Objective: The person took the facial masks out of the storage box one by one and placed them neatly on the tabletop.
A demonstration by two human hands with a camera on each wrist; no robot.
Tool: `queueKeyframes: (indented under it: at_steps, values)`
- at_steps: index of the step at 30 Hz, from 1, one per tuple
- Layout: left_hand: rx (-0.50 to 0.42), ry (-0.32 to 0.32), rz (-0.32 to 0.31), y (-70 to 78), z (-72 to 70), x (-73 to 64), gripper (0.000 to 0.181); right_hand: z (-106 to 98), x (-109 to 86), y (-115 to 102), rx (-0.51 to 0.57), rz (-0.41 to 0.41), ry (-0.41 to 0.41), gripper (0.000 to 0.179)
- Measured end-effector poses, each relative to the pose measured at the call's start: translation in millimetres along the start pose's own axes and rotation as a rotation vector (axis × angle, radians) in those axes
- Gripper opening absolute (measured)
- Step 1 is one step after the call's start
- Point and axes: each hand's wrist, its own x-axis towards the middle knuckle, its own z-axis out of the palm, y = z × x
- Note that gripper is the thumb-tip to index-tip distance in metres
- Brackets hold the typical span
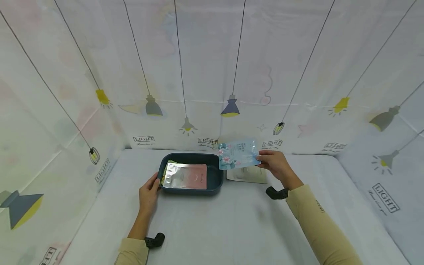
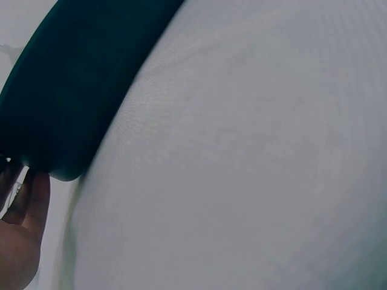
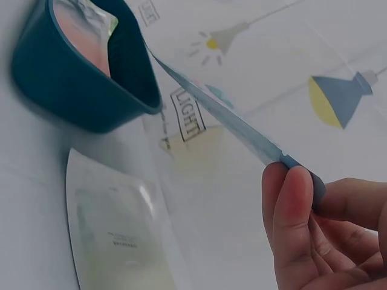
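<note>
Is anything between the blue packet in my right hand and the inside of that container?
Nothing visible except perhaps the right rim of the container, whose far corner the blue packet overlaps in the head view. The pink pouch inside lies farther left.

A white-covered table [image 1: 212, 228] carries a dark teal bin [image 1: 192, 192] and, beside it, a pale packet [image 1: 246, 176].

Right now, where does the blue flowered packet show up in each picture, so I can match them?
Head: just right of centre, the blue flowered packet is pinched in the right hand.
Left wrist: not in it.
Right wrist: seen nearly edge-on, a thin strip slanting from the tub's rim area down to the fingers.
Shared landmark: the dark teal tub, around the middle in the head view, upper left in both wrist views.
</note>
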Motion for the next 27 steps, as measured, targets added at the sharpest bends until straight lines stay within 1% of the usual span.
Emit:
queueKeyframes:
  at_steps: [5,8,9,13,14,16,20,27]
  values:
    - [-0.004,-0.017,-0.008,-0.8,-0.3,1.2,0.043,-16.1,-2.2,1.7,-0.021,-0.010,0.002,0.049]
    - [-0.011,-0.017,-0.014,0.2,-0.1,0.8,0.043,-25.3,-3.8,3.2,-0.028,-0.002,0.007,0.051]
    - [-0.012,-0.018,-0.017,1.4,-0.1,0.4,0.043,-28.3,-4.1,3.8,-0.030,0.004,0.008,0.051]
    - [-0.010,-0.024,-0.043,13.9,-0.2,-5.6,0.041,-41.7,-6.0,7.2,-0.044,0.019,0.018,0.055]
    - [-0.010,-0.025,-0.044,14.3,-0.2,-5.9,0.041,-45.3,-6.7,8.1,-0.047,0.022,0.022,0.055]
    - [-0.007,-0.023,-0.045,13.8,-0.1,-6.0,0.041,-52.8,-8.3,10.5,-0.056,0.026,0.024,0.056]
    - [-0.004,-0.015,-0.031,2.1,-0.4,-1.7,0.042,-67.0,-10.5,17.5,-0.068,0.033,0.033,0.057]
    - [-0.001,-0.014,-0.030,2.3,-0.9,-2.0,0.042,-93.7,-11.9,31.1,-0.067,0.080,0.057,0.061]
